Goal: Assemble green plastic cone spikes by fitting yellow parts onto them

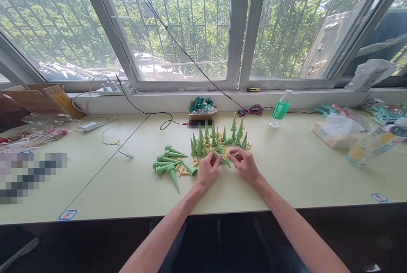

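My left hand [208, 171] is closed around a green plastic spike [219, 150]. Fingers of my right hand [244, 164] are pinched together close to it, at a small yellow plastic piece [225, 157]; the fingers partly cover both parts. Behind my hands several green cone spikes [233, 126] stand upright with their points up, and small yellow pieces lie among them. To the left of my left hand, more green spikes [167, 165] lie on their sides in a loose pile. Yellow pieces [183, 172] are scattered beside that pile.
A small cardboard box [202, 115] holds green material at the table's back. A bottle with a green label [280, 110] stands right of it. Further right are a tissue box [333, 131] and a tilted drink bottle [375, 146]. Cables [117, 143] lie on the left of the table [127, 192].
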Available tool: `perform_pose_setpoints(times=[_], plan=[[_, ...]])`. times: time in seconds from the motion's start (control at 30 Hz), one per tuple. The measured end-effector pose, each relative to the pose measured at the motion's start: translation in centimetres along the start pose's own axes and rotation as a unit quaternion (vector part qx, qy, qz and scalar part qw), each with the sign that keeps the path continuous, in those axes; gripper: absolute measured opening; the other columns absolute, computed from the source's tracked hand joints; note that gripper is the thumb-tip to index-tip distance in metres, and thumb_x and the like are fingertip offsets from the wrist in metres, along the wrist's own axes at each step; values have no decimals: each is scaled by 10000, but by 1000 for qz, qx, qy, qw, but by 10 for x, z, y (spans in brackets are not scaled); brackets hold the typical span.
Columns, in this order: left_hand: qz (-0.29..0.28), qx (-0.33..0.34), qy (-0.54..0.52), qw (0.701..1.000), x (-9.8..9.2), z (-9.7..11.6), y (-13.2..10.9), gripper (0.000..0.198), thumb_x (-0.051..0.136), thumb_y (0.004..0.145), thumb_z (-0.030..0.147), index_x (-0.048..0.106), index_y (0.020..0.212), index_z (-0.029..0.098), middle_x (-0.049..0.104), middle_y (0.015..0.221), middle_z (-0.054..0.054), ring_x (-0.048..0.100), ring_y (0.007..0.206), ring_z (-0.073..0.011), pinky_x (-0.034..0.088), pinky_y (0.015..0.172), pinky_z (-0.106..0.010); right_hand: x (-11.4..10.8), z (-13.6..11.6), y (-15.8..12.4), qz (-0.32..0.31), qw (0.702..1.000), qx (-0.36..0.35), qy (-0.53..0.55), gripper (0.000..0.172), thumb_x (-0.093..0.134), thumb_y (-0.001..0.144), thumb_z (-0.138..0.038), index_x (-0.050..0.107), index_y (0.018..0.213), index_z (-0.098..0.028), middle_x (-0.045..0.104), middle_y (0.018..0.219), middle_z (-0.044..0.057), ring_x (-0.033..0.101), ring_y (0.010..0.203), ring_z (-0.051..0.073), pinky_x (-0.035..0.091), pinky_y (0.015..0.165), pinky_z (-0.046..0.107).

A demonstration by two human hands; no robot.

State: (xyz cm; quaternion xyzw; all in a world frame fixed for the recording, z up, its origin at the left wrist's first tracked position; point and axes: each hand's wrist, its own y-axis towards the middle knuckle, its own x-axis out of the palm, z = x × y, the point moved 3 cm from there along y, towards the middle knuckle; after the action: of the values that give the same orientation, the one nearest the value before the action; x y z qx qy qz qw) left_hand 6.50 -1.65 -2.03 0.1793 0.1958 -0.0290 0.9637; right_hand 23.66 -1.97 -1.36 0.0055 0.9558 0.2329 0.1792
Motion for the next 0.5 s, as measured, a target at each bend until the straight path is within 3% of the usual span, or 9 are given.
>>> perform_pose_setpoints(times=[0.5], plan=[[12, 30, 48, 998, 0, 0, -1, 393, 526, 907, 488, 454, 674, 180, 473, 577, 29, 396, 534, -105, 302, 529, -242, 7, 14, 1, -32, 999, -29, 26, 241, 628, 886, -412, 675, 938, -181, 678, 865, 55, 494, 506, 95, 443, 471, 247]])
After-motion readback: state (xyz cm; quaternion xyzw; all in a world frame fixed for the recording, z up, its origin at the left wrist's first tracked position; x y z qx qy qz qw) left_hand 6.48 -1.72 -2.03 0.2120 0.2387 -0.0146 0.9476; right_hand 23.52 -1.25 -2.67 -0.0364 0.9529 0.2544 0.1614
